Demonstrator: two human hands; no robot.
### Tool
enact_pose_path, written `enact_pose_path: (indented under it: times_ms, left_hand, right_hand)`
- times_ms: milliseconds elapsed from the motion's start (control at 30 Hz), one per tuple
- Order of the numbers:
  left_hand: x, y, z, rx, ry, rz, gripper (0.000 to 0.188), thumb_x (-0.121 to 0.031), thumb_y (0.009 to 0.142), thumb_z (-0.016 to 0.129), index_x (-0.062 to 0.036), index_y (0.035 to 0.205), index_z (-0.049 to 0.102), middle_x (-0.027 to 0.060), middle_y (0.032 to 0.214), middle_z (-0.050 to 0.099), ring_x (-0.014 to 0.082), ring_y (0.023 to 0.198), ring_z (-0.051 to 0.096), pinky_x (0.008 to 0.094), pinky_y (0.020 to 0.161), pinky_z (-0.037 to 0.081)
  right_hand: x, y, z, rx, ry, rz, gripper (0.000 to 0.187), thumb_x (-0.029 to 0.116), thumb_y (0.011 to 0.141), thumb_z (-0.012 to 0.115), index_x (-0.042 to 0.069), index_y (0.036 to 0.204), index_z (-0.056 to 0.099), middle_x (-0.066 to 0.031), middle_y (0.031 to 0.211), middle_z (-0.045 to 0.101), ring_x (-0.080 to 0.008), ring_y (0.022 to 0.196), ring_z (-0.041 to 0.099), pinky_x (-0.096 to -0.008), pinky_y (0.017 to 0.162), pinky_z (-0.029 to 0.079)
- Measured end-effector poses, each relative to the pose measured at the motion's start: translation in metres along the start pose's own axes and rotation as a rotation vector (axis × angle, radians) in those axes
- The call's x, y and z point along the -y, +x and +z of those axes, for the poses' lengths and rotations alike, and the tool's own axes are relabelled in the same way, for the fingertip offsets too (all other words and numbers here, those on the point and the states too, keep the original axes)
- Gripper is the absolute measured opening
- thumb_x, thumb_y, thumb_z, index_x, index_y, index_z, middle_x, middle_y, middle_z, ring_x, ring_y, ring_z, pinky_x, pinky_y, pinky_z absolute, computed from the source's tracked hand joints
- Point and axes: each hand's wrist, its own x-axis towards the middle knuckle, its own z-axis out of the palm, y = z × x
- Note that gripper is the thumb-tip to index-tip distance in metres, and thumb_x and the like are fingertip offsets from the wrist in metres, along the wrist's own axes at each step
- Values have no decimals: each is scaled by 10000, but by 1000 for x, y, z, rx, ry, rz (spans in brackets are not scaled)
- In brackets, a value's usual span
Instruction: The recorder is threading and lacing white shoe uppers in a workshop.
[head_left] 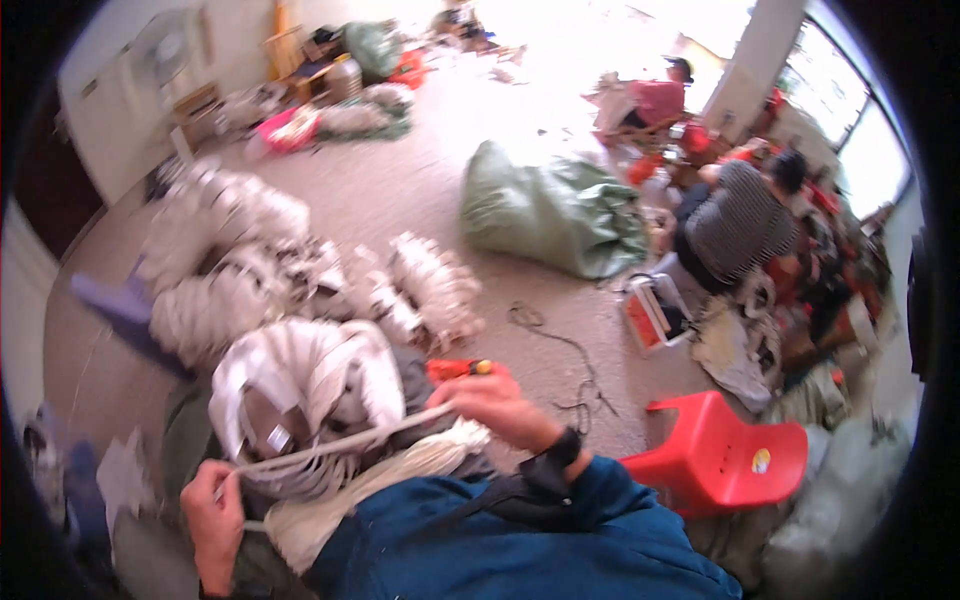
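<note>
A pale flat cord [345, 441] is stretched taut across my lap between both hands. Its left end is pinched in my left hand [213, 520], with the fingers closed. My right hand [505, 408] is closed on the other end, higher and to the right. Under the cord lies a bundle of long cream cords [375, 490], resting against my blue garment. Just beyond is a large heap of white strap or fabric [300, 365] with loose strands. An orange-red object with a yellow tip [462, 369] lies right behind my right hand; its kind is unclear.
Several bundles of off-white cords [235, 205] cover the floor at left. A green sack [550, 210] lies ahead, near a dark cord [570, 345]. At right stand a red plastic stool [720, 455] and a white basket [655, 312]. A person in a striped top [740, 225] bends nearby.
</note>
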Motion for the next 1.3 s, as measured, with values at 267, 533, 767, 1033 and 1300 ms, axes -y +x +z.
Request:
enact_pose_path:
  times_ms: [267,533,767,1033,1300]
  left_hand:
    - [-14,-19,25,434,-257,-129,131,-99,885,683,30,881,656,125,725,657,136,636,612,296,589,486]
    - [-41,11,58,662,-316,66,145,-106,883,688,27,932,656,122,851,647,199,752,627,330,681,497]
    - [-50,82,196,333,-102,157,316,-207,883,691,39,1050,584,230,921,652,384,843,655,442,728,511]
    - [-31,91,238,365,-183,91,343,-190,885,640,39,1121,542,298,833,653,460,760,654,503,698,511]
    - [-22,84,241,358,-320,84,369,-127,892,604,36,1216,535,284,942,656,441,883,655,474,748,510]
  right_hand:
    - [-32,3,-33,-196,1121,-115,290,301,1044,473,98,865,576,-14,872,571,-189,911,567,-459,990,436]
    - [-116,5,-77,-569,971,130,127,135,991,590,38,1073,590,-43,876,625,-174,840,627,-338,854,542]
    - [-122,52,-1,-204,822,419,191,77,990,583,-6,1162,591,-62,936,663,-167,864,673,-339,832,593]
    - [-128,81,9,-224,565,489,142,162,970,606,42,1038,642,31,765,600,-38,575,493,-193,462,364]
    - [-136,106,14,-206,178,363,146,173,960,619,28,973,630,33,706,571,-48,574,514,-207,459,401]
